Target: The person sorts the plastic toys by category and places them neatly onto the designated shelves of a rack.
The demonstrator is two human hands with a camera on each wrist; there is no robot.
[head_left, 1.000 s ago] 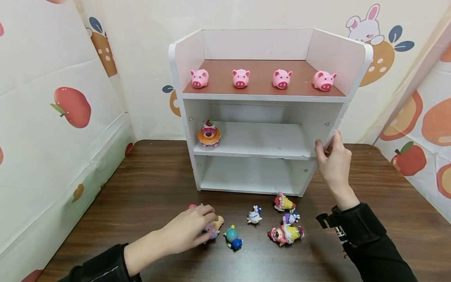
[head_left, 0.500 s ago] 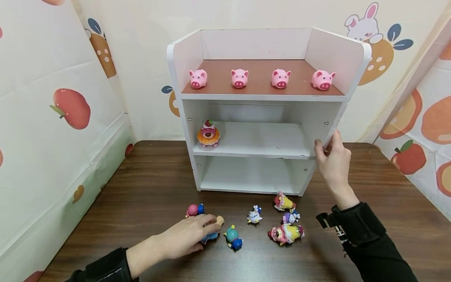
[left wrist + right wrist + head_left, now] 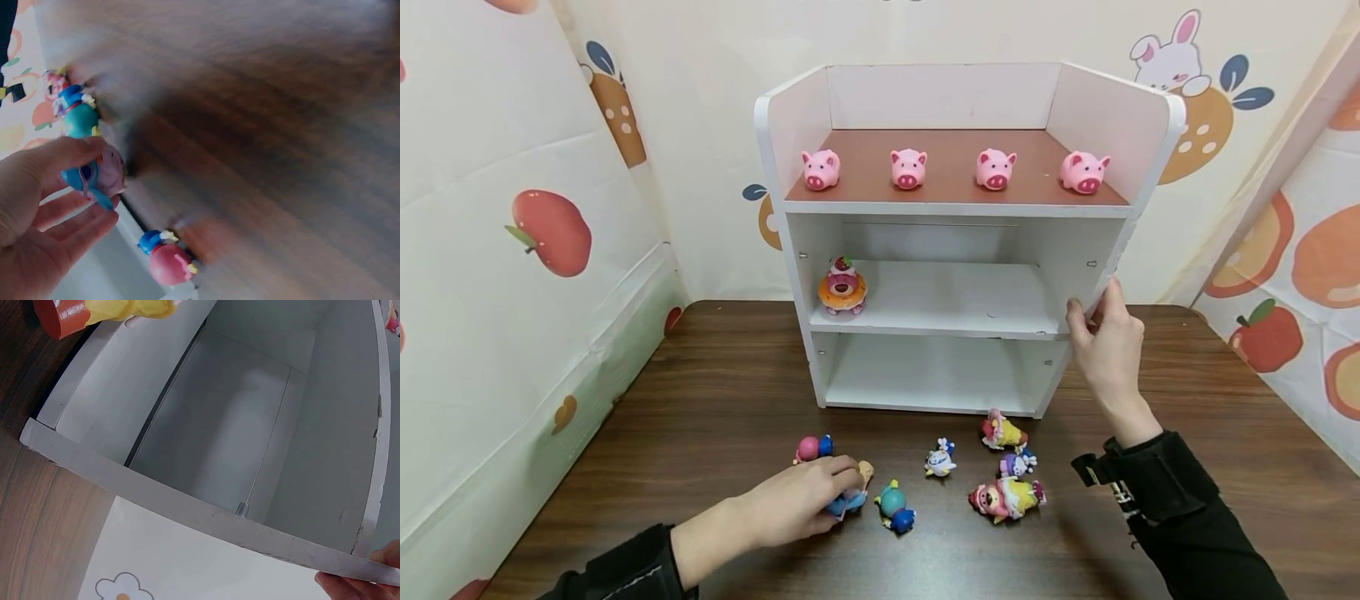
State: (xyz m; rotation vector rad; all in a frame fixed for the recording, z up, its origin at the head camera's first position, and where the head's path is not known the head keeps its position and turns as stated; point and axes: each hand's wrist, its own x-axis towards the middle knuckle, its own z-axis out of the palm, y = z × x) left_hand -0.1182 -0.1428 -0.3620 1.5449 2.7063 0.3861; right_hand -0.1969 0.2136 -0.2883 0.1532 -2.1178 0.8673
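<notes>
On the dark wood tabletop my left hand pinches a small blue and pink figurine, mostly covered by the fingers in the head view. The left wrist view shows thumb and fingers about this figurine. Just behind lies a pink and blue figurine; to the right is a teal and blue one. My right hand grips the front edge of the white shelf unit's right side panel. In the right wrist view only some fingertips show at that panel.
Several pink pigs, such as this pig, line the brown top shelf. A bear in an orange ring stands at the left of the middle shelf. More figurines lie before the unit, among them a white one and a pink and yellow one.
My left hand has shifted slightly left and toward me, uncovering the pink and blue figurine behind it. The right hand keeps its grip on the side panel.
</notes>
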